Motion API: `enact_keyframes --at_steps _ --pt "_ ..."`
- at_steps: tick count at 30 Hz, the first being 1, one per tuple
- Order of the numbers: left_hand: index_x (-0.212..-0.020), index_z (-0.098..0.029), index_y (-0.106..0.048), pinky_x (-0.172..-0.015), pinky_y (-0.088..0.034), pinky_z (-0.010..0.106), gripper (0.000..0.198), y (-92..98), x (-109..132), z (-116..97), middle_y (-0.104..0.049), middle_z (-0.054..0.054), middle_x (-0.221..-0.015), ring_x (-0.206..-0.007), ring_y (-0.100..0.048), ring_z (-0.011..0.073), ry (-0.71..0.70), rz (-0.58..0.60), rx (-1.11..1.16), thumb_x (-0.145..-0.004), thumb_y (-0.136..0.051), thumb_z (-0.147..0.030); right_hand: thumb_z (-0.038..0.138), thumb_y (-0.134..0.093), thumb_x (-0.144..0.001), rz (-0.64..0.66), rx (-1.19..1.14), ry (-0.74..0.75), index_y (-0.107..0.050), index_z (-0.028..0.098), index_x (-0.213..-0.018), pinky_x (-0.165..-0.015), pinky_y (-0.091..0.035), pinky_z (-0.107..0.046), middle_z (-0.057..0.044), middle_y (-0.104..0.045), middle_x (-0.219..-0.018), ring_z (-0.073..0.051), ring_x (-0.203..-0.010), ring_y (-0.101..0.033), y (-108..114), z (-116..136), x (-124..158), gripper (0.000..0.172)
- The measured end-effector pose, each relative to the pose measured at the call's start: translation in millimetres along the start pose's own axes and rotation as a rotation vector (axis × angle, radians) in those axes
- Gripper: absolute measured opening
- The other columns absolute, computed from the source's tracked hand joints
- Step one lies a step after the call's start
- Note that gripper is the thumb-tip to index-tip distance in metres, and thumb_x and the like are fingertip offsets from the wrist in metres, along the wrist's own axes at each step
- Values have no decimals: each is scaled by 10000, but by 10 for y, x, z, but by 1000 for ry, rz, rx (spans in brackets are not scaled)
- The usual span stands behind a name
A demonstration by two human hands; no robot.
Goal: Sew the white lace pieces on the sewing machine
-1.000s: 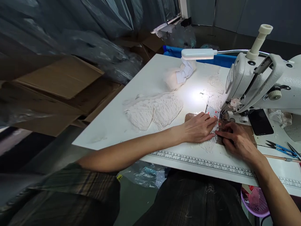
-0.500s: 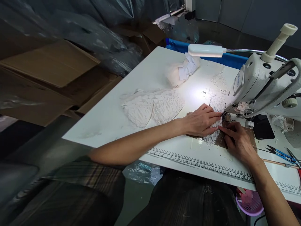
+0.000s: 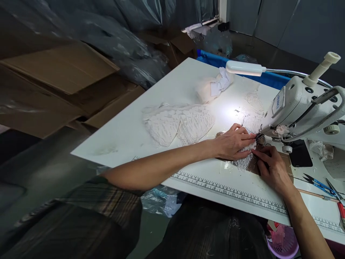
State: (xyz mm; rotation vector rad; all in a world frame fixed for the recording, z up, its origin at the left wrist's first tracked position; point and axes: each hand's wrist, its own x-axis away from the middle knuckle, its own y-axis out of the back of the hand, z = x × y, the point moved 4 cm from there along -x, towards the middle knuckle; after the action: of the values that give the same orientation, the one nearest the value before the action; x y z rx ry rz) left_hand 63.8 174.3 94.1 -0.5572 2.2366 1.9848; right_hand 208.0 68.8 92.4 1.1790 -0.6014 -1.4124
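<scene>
White lace fabric [image 3: 244, 164] lies under the needle area of a white sewing machine [image 3: 295, 99]. My left hand [image 3: 234, 144] rests flat on this lace, its fingers stretched toward the presser foot [image 3: 259, 138]. Close by on the right, my right hand [image 3: 273, 167] has its index finger and thumb drawn together at the lace edge, just in front of the foot. The fingertips partly cover the lace there. Behind the left forearm, a larger white lace piece [image 3: 179, 124] is spread on the table.
A lamp [image 3: 244, 68] lights the white table [image 3: 161, 162]. Bundled pale fabric [image 3: 207, 90] sits toward the back. On the right are a black phone [image 3: 301, 154], blue thread snips [image 3: 320, 184] and scissors [image 3: 332, 190]. A printed ruler [image 3: 229, 192] runs along the front edge; cardboard boxes [image 3: 61, 68] stand left.
The camera view has shifted slightly, so the machine and lamp appear lower in the picture. Both hands stay on the lace beside the presser foot, with little visible movement.
</scene>
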Motion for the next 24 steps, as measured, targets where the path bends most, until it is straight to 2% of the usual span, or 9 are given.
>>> enact_keyframes --at_steps 6,9,12,15,19,24 --pt "-1257 -154 -601 -1003 -321 474 392 -21 -5 -19 -568 128 -1397 -1077 -556 270 14 23 -56 -989 -436 -388 183 -475 -904 -34 4 39 -730 264 -1138 -770 -578 -382 -90 -567 -1009 -210 -896 -614 3 -2 -3 355" --pt "-1226 -137 -611 -989 -333 459 367 -13 -4 -56 -575 148 -1375 -1079 -562 272 23 -5 -118 -978 -457 -360 196 -470 -913 -22 7 49 -726 270 -1145 -777 -580 -367 -86 -568 -1014 -198 -892 -615 1 -19 -6 354" --pt "-1111 -146 -660 -956 -352 431 295 -6 -8 -104 -665 120 -1216 -982 -596 236 -28 -36 -141 -981 -447 -303 210 -464 -923 -12 37 47 -722 254 -1159 -763 -582 -365 -90 -570 -1011 -197 -868 -612 4 -30 -6 353" --pt "-979 -174 -697 -948 -355 427 305 -5 -10 -130 -716 64 -1075 -874 -602 200 -85 -47 -136 -998 -414 -287 214 -467 -924 15 55 47 -716 258 -1171 -771 -585 -381 -94 -573 -1023 -202 -871 -607 -3 -31 -2 353" --pt "-992 -207 -714 -927 -363 441 275 7 -11 -123 -715 52 -1118 -890 -597 218 -56 -28 -124 -970 -471 -334 214 -465 -923 38 70 39 -695 259 -1201 -772 -588 -380 -97 -571 -1037 -200 -868 -602 -19 -31 0 364" --pt "-1076 -177 -702 -896 -370 439 331 2 -15 -123 -687 75 -1205 -926 -592 240 -9 3 -139 -981 -452 -372 222 -426 -933 36 132 47 -687 218 -1199 -679 -581 -345 -108 -571 -1000 -186 -780 -598 -14 -2 -24 373"
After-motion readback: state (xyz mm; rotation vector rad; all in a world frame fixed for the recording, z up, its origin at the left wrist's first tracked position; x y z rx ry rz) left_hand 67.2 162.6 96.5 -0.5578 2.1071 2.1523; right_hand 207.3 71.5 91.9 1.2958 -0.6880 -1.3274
